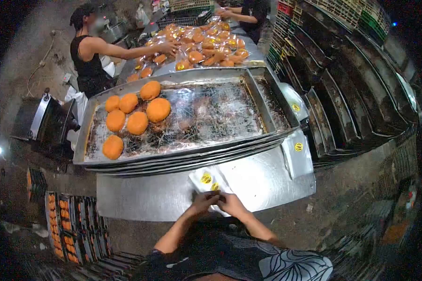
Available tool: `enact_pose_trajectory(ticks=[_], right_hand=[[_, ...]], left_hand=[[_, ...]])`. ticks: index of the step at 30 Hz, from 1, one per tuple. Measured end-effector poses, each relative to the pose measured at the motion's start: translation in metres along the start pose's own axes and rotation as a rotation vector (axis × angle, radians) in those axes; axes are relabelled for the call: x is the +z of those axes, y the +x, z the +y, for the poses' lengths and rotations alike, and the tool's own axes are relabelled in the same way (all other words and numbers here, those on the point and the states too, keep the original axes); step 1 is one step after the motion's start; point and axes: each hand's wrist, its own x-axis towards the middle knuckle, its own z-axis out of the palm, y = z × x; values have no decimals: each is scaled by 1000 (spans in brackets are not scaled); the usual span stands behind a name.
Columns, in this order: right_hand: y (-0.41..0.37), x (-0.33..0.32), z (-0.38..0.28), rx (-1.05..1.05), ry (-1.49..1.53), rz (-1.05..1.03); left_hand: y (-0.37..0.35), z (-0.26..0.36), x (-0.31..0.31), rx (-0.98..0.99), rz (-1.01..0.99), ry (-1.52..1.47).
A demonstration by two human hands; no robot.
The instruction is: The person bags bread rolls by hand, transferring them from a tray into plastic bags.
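At the near edge of the steel table (136,194), my left hand (202,204) and my right hand (233,206) meet over clear plastic bags (205,177) printed with yellow logos. The fingers of both hands are closed at the near end of the bags, almost touching each other. Just beyond them, a large metal baking tray (211,117) rests on a stack of similar trays. Several round orange-brown buns (158,109) sit on its left half, one bun (113,147) apart near the front edge.
A heap of bagged buns (197,44) covers the far table, where a person (91,51) on the left reaches in. Another person (251,18) stands behind. Stacked trays (342,93) and crates rise at right; bun-filled racks (63,225) stand lower left. More bags (298,150) lie right.
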Motion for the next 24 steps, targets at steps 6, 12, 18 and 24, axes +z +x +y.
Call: enact_pose_trajectory(ticks=[6, 12, 18, 24], right_hand=[[-35, 4, 4, 62, -124, 277], [45, -15, -48, 256, 1592, -131], [100, 79, -187, 207, 1701, -607], [260, 129, -250, -472, -637, 519]], left_hand=[[7, -11, 7, 338, -106, 387], [-41, 67, 4, 836, 410, 546], [-65, 92, -128, 671, 147, -1207], [-141, 117, -248, 875, 857, -1140]])
